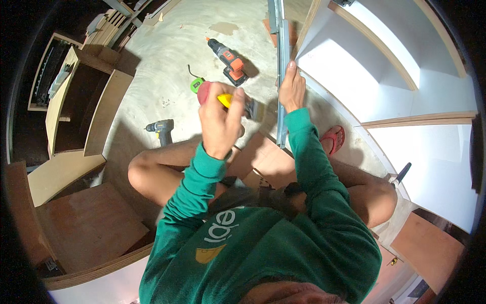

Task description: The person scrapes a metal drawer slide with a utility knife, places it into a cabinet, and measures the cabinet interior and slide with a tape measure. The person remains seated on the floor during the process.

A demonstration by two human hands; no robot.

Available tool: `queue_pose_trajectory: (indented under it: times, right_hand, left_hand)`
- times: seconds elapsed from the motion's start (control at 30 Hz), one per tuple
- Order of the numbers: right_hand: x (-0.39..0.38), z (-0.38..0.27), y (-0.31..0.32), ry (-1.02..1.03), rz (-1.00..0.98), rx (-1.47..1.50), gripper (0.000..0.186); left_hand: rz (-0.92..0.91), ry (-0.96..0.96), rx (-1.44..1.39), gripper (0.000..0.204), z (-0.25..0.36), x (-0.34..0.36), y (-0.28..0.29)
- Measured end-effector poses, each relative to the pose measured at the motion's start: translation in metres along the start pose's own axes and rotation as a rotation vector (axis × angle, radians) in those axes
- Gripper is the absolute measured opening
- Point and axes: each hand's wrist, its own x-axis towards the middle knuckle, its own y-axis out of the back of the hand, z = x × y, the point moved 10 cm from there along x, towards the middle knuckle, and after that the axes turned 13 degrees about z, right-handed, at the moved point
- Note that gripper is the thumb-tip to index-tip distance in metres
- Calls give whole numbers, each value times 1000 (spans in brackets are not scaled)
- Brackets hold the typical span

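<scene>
My left hand point(218, 124) is closed around what looks like a paintbrush with a red and yellow handle point(224, 100); its flat greyish head point(255, 109) points right toward the rail. My right hand point(292, 90) grips a long metal drawer slide point(281, 119), which runs away from me over the floor. The slide stands between the brush and the white cabinet. Beyond my left hand lie a green tape measure point(196, 85) and an orange and black cordless drill point(229, 62).
Another cordless drill point(161, 130) lies by my left knee. A white cabinet with wooden edges point(420, 119) fills the right side. Open plywood boxes point(106, 114) stand on the left. A brown board point(266, 161) lies between my legs. A black-handled tool point(403, 173) rests near my right knee.
</scene>
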Motion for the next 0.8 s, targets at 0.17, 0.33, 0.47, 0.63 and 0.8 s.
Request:
queue_pose_trajectory:
  times: [0.17,0.33,0.47,0.63,0.8]
  right_hand:
    - [0,-17,8,156,44,-192,46]
    - [-11,-35,10,188,70,-77,38]
    - [-14,-43,11,196,71,-23,36]
    - [-11,-38,10,192,71,-41,37]
    - [-11,-25,9,207,68,-99,38]
  left_hand:
    - [216,-141,-397,18,45,63,0]
    - [300,-479,-405,13,94,133,-26]
    - [335,-537,-350,14,102,154,-44]
    - [217,-427,-172,18,60,114,-49]
    - [-43,-100,14,19,4,47,-43]
